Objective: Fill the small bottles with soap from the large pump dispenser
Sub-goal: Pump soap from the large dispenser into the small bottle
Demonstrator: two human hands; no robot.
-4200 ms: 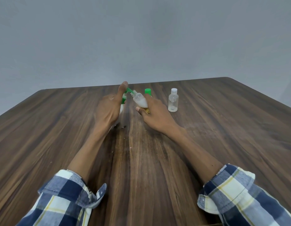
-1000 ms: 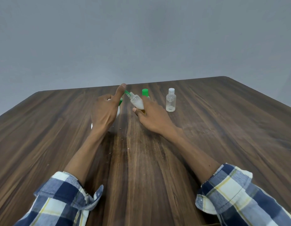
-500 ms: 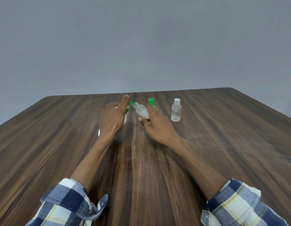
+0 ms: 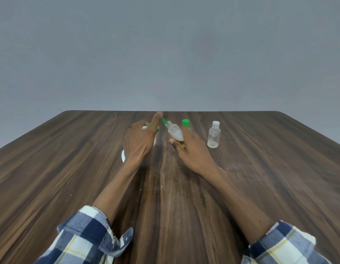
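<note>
1. Left hand (image 4: 139, 143) wrapped around the large pump dispenser (image 4: 153, 130), thumb on top of the green pump head, green spout pointing right into the neck of the small bottle (image 4: 175, 132).
2. Right hand (image 4: 192, 151) grasping this small bottle, tilted toward the spout, fingers curled behind it, thumb in front below; white soap visible inside.
3. Near the right hand: a green-capped bottle (image 4: 185, 122), mostly hidden behind the fingers, and, farther right, a clear bottle with white cap (image 4: 214, 137), upright on the wooden table (image 4: 260, 178), apart from the hand.
4. Dispenser body almost fully covered by the left hand; only a white edge low beside the wrist.
5. Compared with half a second ago: same grips, bottle and spout joined as before; view tilted up, more wall (image 4: 165, 54).
</note>
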